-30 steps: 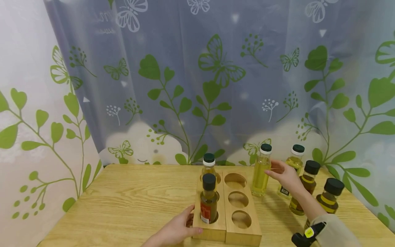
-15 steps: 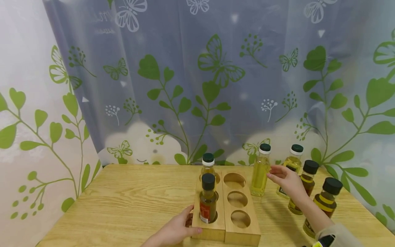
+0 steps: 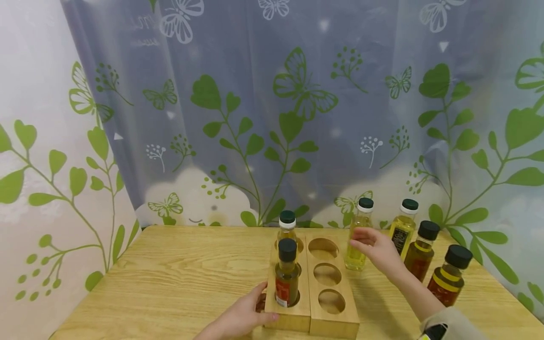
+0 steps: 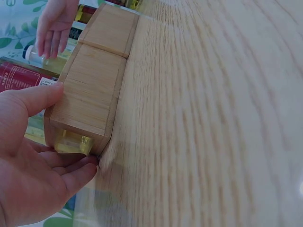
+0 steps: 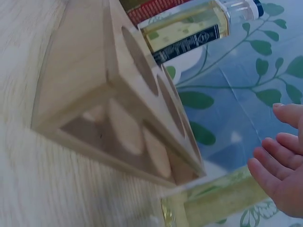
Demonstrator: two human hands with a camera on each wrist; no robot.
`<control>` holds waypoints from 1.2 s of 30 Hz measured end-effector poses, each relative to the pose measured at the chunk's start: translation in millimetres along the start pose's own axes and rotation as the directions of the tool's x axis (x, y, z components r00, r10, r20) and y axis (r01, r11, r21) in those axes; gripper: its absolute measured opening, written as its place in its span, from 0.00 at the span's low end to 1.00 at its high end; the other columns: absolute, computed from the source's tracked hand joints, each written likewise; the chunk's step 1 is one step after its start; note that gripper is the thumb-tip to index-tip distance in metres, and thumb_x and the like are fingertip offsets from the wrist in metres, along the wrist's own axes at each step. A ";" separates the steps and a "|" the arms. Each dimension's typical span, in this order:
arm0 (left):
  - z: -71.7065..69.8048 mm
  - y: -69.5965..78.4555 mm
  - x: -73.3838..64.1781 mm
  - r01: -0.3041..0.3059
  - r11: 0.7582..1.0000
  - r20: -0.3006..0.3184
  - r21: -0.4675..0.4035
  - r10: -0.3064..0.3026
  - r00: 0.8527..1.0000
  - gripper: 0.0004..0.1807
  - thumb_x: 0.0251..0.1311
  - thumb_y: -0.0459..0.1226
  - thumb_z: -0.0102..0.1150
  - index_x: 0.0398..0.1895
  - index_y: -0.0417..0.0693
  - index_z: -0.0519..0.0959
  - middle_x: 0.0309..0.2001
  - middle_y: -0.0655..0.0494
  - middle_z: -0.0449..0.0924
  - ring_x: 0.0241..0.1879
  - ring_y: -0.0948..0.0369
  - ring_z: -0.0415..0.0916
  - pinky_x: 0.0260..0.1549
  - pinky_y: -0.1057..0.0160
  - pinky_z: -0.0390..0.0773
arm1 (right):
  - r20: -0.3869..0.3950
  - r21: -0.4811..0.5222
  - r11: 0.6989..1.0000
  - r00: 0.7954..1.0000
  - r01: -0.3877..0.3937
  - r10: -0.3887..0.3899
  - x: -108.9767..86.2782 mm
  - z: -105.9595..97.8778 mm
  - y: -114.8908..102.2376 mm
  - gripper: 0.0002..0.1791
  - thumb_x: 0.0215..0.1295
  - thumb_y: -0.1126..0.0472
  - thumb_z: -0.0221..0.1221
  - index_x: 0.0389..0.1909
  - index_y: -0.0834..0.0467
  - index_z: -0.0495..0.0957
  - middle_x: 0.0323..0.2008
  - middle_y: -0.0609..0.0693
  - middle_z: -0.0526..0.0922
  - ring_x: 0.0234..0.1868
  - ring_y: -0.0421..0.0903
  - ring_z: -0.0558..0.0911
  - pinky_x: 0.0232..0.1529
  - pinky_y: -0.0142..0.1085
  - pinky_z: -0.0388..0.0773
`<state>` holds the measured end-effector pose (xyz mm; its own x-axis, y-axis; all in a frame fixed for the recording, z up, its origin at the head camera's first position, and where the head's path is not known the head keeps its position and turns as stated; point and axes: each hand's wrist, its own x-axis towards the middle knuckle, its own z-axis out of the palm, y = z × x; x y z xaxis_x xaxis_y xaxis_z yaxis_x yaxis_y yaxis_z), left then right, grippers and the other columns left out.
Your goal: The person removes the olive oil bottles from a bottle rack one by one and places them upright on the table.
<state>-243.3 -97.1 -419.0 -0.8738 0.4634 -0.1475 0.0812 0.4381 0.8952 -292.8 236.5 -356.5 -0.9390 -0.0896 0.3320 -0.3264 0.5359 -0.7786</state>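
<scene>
My left hand (image 3: 242,312) grips the near left corner of a wooden bottle rack (image 3: 293,322), thumb on its front face and fingers at its open side (image 4: 73,142). A dark oil bottle (image 3: 287,283) with a black cap and red label stands in this rack's near hole. Behind it rises a yellow oil bottle (image 3: 287,233) with a green cap. My right hand (image 3: 378,250) reaches over another yellow oil bottle (image 3: 355,262) right of the racks, hiding its middle. In the right wrist view its fingers (image 5: 270,163) are loosely bent, not wrapped round that bottle (image 5: 213,201).
A second wooden rack (image 3: 334,328) with three round holes adjoins the first on the right. Along the table's right side stand a yellow oil bottle (image 3: 401,236) and two dark, black-capped bottles (image 3: 418,259), (image 3: 446,285). A patterned curtain (image 3: 255,141) hangs behind the table.
My right hand drew slightly right from the yellow bottle's side, then moved left and now overlaps the bottle's front. The left hand and the racks have stayed put.
</scene>
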 end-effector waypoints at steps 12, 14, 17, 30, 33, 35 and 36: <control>1.0 1.0 -1.0 -0.012 1.000 -0.010 0.018 0.013 1.000 0.48 0.55 0.47 0.64 0.68 0.29 0.50 0.61 0.30 0.62 0.57 0.39 0.65 0.52 0.42 0.67 | 0.108 0.094 0.995 0.993 0.037 -0.047 7.3 24.5 -20.8 0.30 0.60 0.53 0.62 0.58 0.66 0.70 0.49 0.59 0.78 0.51 0.54 0.77 0.48 0.45 0.75; 1.2 1.7 -1.4 -0.015 1.000 -0.012 0.017 0.015 1.000 0.48 0.55 0.47 0.64 0.68 0.28 0.50 0.61 0.29 0.61 0.57 0.39 0.65 0.52 0.41 0.67 | 0.120 0.114 0.992 0.991 0.050 -0.064 9.2 28.8 -24.2 0.29 0.60 0.54 0.62 0.58 0.67 0.70 0.49 0.60 0.77 0.50 0.55 0.77 0.48 0.45 0.75; 0.9 2.0 -1.6 -0.012 1.000 -0.013 0.021 0.012 1.000 0.48 0.55 0.47 0.64 0.68 0.28 0.50 0.62 0.29 0.60 0.57 0.39 0.65 0.52 0.42 0.67 | 0.144 0.145 0.988 0.987 0.056 -0.077 11.1 35.5 -29.9 0.29 0.60 0.56 0.62 0.58 0.68 0.69 0.50 0.62 0.77 0.50 0.55 0.77 0.48 0.44 0.75; 1.6 3.6 -0.1 0.019 1.000 -0.013 0.004 -0.019 1.000 0.49 0.54 0.48 0.65 0.68 0.29 0.51 0.62 0.30 0.60 0.57 0.38 0.65 0.52 0.41 0.67 | 0.224 0.229 0.968 0.962 0.104 -0.156 17.1 69.5 -43.4 0.28 0.59 0.61 0.64 0.57 0.71 0.68 0.51 0.64 0.76 0.51 0.58 0.76 0.50 0.44 0.74; 1.2 3.6 0.2 0.028 1.000 -0.009 -0.005 -0.028 1.000 0.50 0.54 0.49 0.65 0.68 0.30 0.50 0.63 0.30 0.59 0.58 0.38 0.64 0.53 0.41 0.66 | 0.235 0.227 0.966 0.955 0.127 -0.181 18.1 75.5 -47.3 0.28 0.58 0.61 0.64 0.57 0.70 0.69 0.50 0.64 0.76 0.51 0.59 0.76 0.52 0.48 0.73; 1.1 3.4 0.3 0.031 0.999 -0.010 -0.009 -0.031 0.999 0.50 0.53 0.49 0.65 0.68 0.30 0.50 0.63 0.30 0.58 0.58 0.38 0.64 0.53 0.41 0.66 | 0.244 0.227 0.964 0.950 0.138 -0.193 19.1 79.5 -49.7 0.28 0.58 0.62 0.64 0.57 0.70 0.69 0.50 0.64 0.76 0.51 0.59 0.76 0.52 0.50 0.72; 1.1 3.2 0.3 0.032 0.999 -0.009 -0.012 -0.033 0.999 0.50 0.53 0.49 0.65 0.68 0.30 0.50 0.63 0.30 0.58 0.58 0.38 0.64 0.53 0.41 0.66 | 0.249 0.228 0.964 0.948 0.140 -0.197 19.7 81.5 -50.9 0.28 0.58 0.63 0.63 0.58 0.70 0.68 0.50 0.64 0.76 0.51 0.60 0.75 0.52 0.51 0.71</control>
<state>-242.8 -94.7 -416.7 -0.8804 0.4416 -0.1726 0.0469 0.4433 0.8952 -303.4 139.1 -353.8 -0.8531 -0.3998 0.3352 -0.4707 0.3128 -0.8250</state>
